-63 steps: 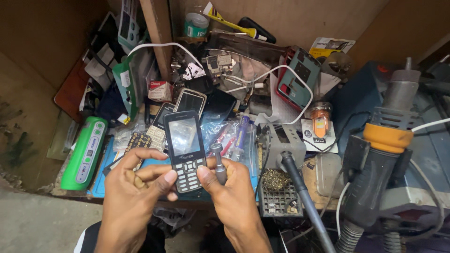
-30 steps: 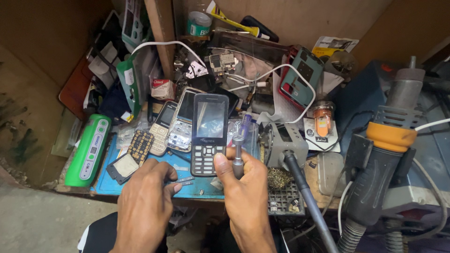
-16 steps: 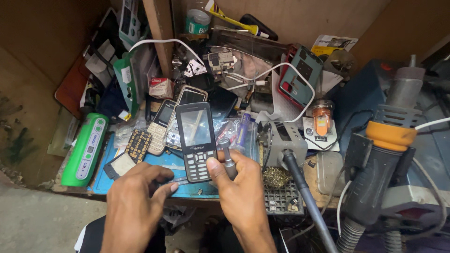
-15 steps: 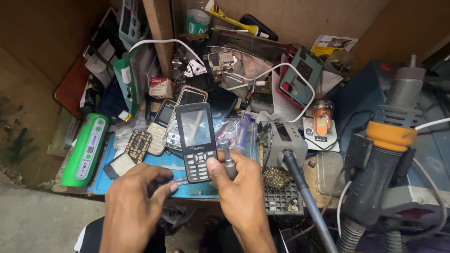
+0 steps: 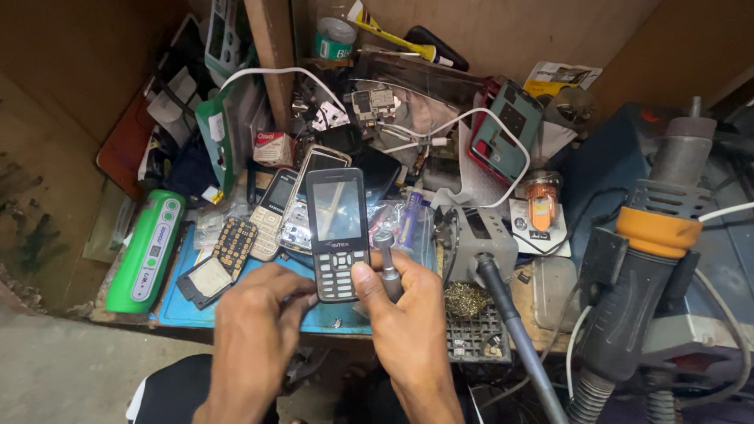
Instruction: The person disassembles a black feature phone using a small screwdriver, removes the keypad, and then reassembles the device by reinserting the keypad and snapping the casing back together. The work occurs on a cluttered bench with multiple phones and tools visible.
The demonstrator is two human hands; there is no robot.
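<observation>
— What is the black keypad phone (image 5: 338,235) made of?
— Plastic, matt on the body and keys, with a glossy glass-like screen that catches the light.
— And the grey tool handle (image 5: 386,263) beside it?
— Dull grey, probably metal with a ridged surface; the finish is hard to tell.
— The long green case (image 5: 148,253) on the left?
— Smooth, shiny plastic with a white inset panel.
— What covers the worktop (image 5: 334,318)?
— A blue mat, matt and scuffed, over worn wood.
— The walls?
— Bare brown board (image 5: 503,31), rough and unpainted.
— And the big tool (image 5: 652,267) on the right?
— Matt black plastic grip, an orange plastic collar, and a dull grey metal nozzle.
</observation>
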